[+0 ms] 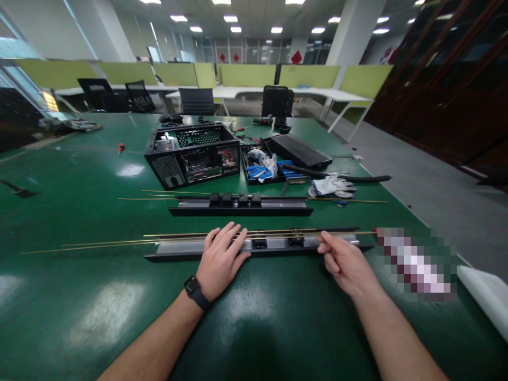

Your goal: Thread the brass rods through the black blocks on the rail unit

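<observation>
A long black rail (278,245) with small black blocks on it lies across the green table (99,296) close to me. Several thin brass rods (119,241) run along its top. My left hand (220,260), a dark watch on its wrist, lies flat on the rail with fingers stretched over the rods. My right hand (344,263) is at the rail's right part, fingers curled in a pinch on the rods' end. A second, similar rail (240,205) with black blocks and more brass rods lies parallel behind it.
An open black computer case (191,154) stands further back. Beside it are a black tray of parts (262,164), a flat black panel (301,151), white gloves (331,186) and a black hose. Office chairs and desks stand beyond. The table's right edge is near.
</observation>
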